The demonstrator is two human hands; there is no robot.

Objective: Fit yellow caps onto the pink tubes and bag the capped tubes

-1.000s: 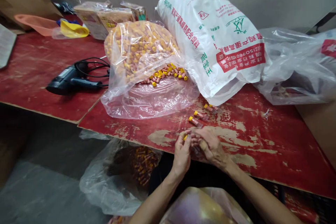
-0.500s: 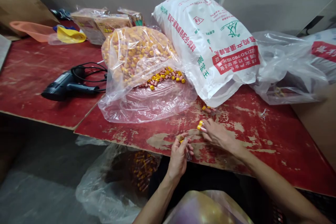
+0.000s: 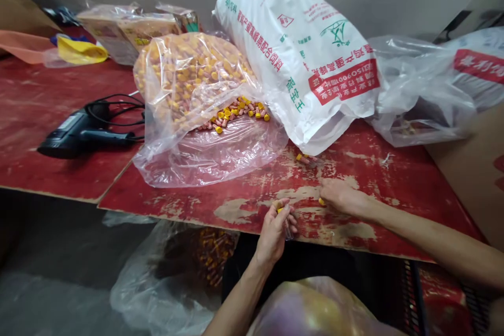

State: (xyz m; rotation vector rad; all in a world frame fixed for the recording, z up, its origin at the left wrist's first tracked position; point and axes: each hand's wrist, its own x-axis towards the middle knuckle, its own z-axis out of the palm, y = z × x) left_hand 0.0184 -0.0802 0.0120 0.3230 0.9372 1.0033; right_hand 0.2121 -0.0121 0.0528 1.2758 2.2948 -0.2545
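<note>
Here we pinch small yellow-capped tubes at the bench's near edge.
Our left hand (image 3: 273, 231) nips one tube (image 3: 280, 210) by its cap; our right hand (image 3: 340, 197) closes over another (image 3: 322, 201). Light, stiff, slippery plastic, probably: best held at the cap.

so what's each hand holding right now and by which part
The left hand pinches a small yellow-capped tube near its cap end. The right hand lies closed over another tube on the table; only its yellow cap shows, so the grip can't be told.
</note>
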